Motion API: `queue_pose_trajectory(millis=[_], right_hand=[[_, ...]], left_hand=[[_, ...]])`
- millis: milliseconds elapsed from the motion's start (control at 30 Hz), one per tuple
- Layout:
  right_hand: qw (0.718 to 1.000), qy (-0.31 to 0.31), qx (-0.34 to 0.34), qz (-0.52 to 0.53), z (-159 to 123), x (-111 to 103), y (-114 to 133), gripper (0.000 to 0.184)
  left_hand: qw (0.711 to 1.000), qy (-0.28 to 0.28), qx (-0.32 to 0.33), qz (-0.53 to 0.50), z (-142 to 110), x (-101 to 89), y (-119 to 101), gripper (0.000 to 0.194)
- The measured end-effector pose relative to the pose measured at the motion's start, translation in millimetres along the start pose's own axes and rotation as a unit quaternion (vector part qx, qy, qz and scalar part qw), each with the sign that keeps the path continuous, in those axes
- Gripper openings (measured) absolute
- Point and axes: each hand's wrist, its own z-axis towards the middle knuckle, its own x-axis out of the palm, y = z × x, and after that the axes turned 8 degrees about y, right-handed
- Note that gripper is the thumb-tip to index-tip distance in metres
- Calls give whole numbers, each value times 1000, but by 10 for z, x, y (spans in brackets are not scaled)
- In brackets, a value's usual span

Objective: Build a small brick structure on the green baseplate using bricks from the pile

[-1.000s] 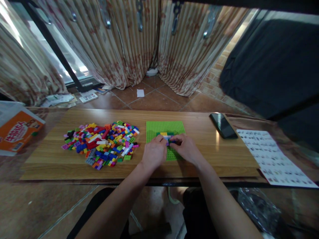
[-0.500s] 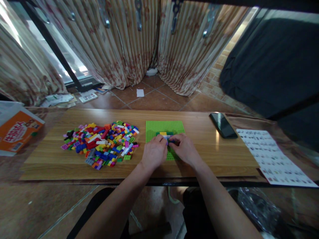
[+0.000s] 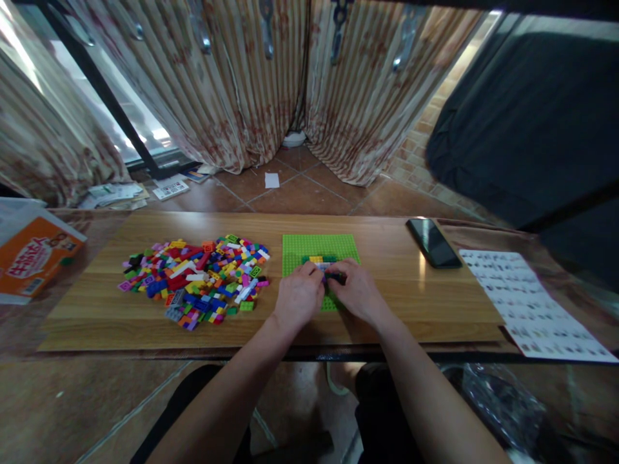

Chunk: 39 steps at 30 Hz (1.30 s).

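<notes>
A green studded baseplate [image 3: 319, 243] lies flat on the wooden board, partly covered by my hands. Near its middle stands a low build of building bricks [image 3: 316, 259], with yellow, green and whitish pieces showing. My left hand [image 3: 300, 293] is closed at the build's left side, its fingertips pressed against the bricks. From the right, my right hand [image 3: 355, 289] curls its thumb and fingers together at the build's near right part. A small dark brick shows between those fingers, mostly hidden.
A heap of loose colourful bricks [image 3: 193, 277] spreads over the left of the wooden board [image 3: 401, 309]. A phone [image 3: 434, 243] lies to the right, beside a printed sheet [image 3: 532, 299] past the board's edge. An orange and white box [image 3: 39, 258] stands far left.
My right fingers have shifted slightly over the build and curled a little. The left hand stays almost where it was.
</notes>
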Motion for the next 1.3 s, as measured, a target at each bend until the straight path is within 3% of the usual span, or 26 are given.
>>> queue_pose_trajectory(millis=[300, 833, 1300], right_hand=[[999, 9, -19, 39, 15, -30, -62, 17], [995, -19, 10, 97, 30, 30, -76, 16], [996, -5, -9, 86, 17, 16, -83, 15]], left_hand=[[1000, 15, 2, -2, 8, -44, 0, 21], [1000, 3, -4, -9, 9, -33, 8, 20], [1000, 18, -17, 4, 6, -52, -5, 21]])
